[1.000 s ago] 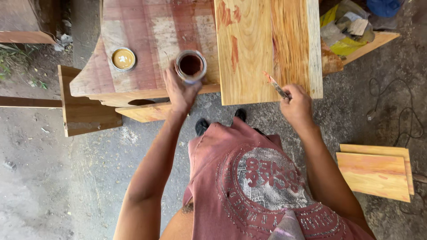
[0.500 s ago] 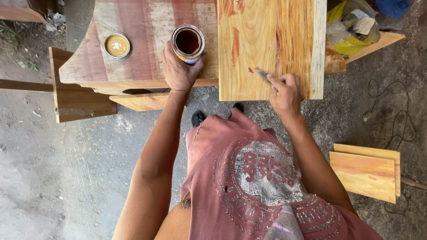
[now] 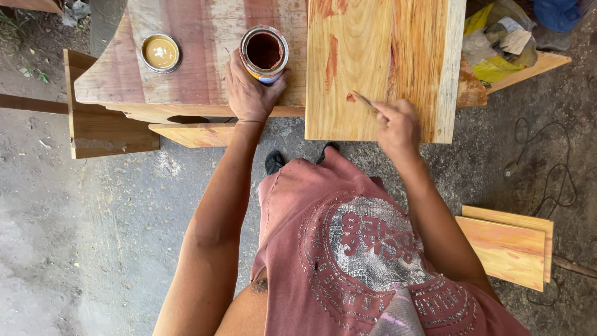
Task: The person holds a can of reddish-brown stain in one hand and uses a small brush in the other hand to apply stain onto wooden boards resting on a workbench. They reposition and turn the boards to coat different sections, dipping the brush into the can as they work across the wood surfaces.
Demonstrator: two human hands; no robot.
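Left hand (image 3: 249,93) wrapped around an open can of dark red-brown stain (image 3: 264,53) on the stained tabletop (image 3: 205,68), right hand (image 3: 398,127) pinching a small brush (image 3: 364,101) against the pale wooden board (image 3: 373,56), round lid (image 3: 160,53) further left.

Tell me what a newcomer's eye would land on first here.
Probably the pale board at top centre, streaked with reddish stain, where the right hand puts a small brush to the wood. Just left of it, the left hand grips an open can of dark stain on the bench, with the can's lid lying further left.
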